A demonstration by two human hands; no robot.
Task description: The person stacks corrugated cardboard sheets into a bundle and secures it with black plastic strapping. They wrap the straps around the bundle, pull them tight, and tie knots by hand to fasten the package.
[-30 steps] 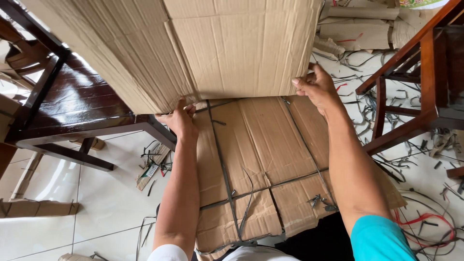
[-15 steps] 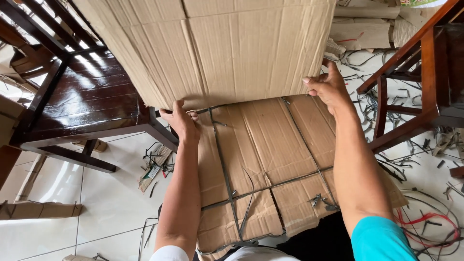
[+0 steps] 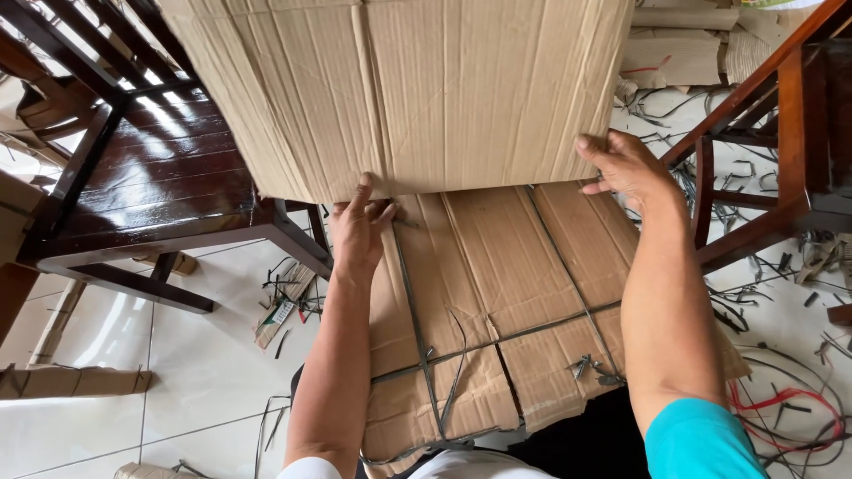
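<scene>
White glossy floor tiles (image 3: 204,355) spread out beneath us, littered with dark cut strapping scraps (image 3: 288,306) and a tangle of red and black wires (image 3: 781,399) at the lower right. On our left stands a dark polished wooden chair (image 3: 160,191) with a slatted seat, and on our right we see the reddish-brown frame of a second wooden chair (image 3: 772,133). More folded brown cardboard (image 3: 683,49) is piled at the top right, and a flat cardboard strip (image 3: 71,381) lies on the tiles at the lower left.

We hold a large upright sheet of brown corrugated cardboard (image 3: 417,89), which fills the top of the view. Our left hand (image 3: 359,231) grips its lower edge from below, fingers pointing up and curled against the board. Our right hand (image 3: 626,168) clasps the lower right corner, with the thumb on the near face and the fingers wrapped round the edge.

Directly below the raised sheet lies a flattened brown cardboard stack (image 3: 497,310), bound crosswise with dark plastic straps (image 3: 426,355). It rests between our two forearms, its near end close to our lap.
</scene>
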